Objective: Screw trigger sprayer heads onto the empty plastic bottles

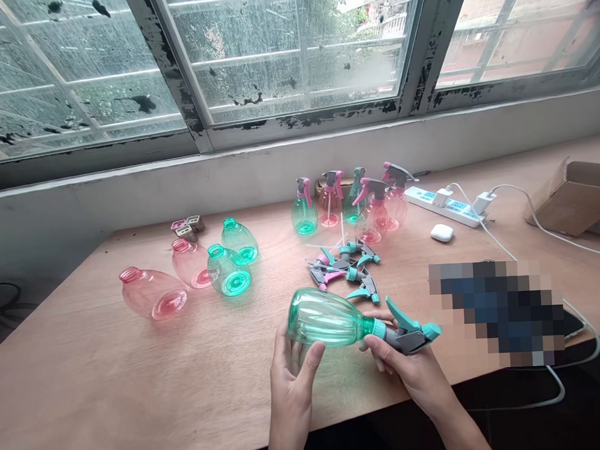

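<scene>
A clear green spray bottle (pixel 326 317) lies sideways in the air above the table's front edge, its teal and grey trigger head (pixel 408 330) pointing right. My left hand (pixel 296 371) is wrapped round the bottle's base end. At the neck, the fingers of my right hand (pixel 398 360) close round the teal collar. Just beyond, several loose trigger heads (pixel 365 282) in teal, pink and grey lie in a pile. On the left are two pink bottles (pixel 151 294) and two green bottles (pixel 230 271) without heads.
Several spray bottles with heads (pixel 372 218) stand by the wall. To their right are a white power strip (pixel 448 208) with cables, an earbud case (pixel 442 233), a blurred-out dark object (pixel 507 312) and a cardboard box (pixel 572 200). Small stamp-like blocks (pixel 185 230) sit back left.
</scene>
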`<state>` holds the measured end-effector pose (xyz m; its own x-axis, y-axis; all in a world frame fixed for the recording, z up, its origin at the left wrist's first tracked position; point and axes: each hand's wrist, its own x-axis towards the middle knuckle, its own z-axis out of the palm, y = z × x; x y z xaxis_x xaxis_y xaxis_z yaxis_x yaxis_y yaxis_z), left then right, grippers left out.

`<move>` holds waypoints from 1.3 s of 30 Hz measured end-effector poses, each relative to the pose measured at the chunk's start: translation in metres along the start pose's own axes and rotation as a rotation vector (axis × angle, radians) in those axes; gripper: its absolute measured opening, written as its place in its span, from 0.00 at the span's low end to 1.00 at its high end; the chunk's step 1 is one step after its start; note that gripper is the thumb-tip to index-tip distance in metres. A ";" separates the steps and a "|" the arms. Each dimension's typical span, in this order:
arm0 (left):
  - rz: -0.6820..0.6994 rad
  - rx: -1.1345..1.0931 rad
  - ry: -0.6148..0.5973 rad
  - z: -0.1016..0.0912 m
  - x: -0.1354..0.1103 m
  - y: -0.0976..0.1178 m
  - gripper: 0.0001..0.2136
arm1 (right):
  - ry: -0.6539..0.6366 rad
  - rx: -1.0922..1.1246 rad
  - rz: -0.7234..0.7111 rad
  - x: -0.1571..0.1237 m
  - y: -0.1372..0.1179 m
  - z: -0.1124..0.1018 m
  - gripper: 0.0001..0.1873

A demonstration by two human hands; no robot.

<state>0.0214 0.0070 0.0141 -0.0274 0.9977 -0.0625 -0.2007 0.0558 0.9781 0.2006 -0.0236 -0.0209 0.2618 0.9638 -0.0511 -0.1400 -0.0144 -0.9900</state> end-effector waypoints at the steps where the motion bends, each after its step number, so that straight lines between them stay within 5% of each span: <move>1: 0.003 -0.006 -0.019 -0.002 0.001 -0.003 0.29 | -0.010 0.023 -0.008 0.001 0.002 -0.001 0.22; 7: 0.012 0.039 -0.163 -0.009 0.006 -0.017 0.30 | -0.058 0.142 -0.032 0.007 0.015 -0.009 0.22; 18: -0.001 0.028 0.031 -0.002 -0.003 -0.004 0.35 | 0.002 -0.094 0.003 -0.004 -0.004 0.001 0.22; 29: 0.017 0.036 -0.072 -0.004 0.003 -0.014 0.29 | -0.066 0.136 -0.023 0.008 0.021 -0.012 0.22; 39: 0.018 0.051 -0.053 -0.004 -0.002 -0.011 0.29 | 0.000 -0.039 -0.054 0.000 0.009 -0.003 0.22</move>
<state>0.0198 0.0047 0.0026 0.0219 0.9991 -0.0353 -0.1505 0.0382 0.9879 0.2022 -0.0245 -0.0301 0.2684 0.9633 0.0025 -0.0884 0.0272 -0.9957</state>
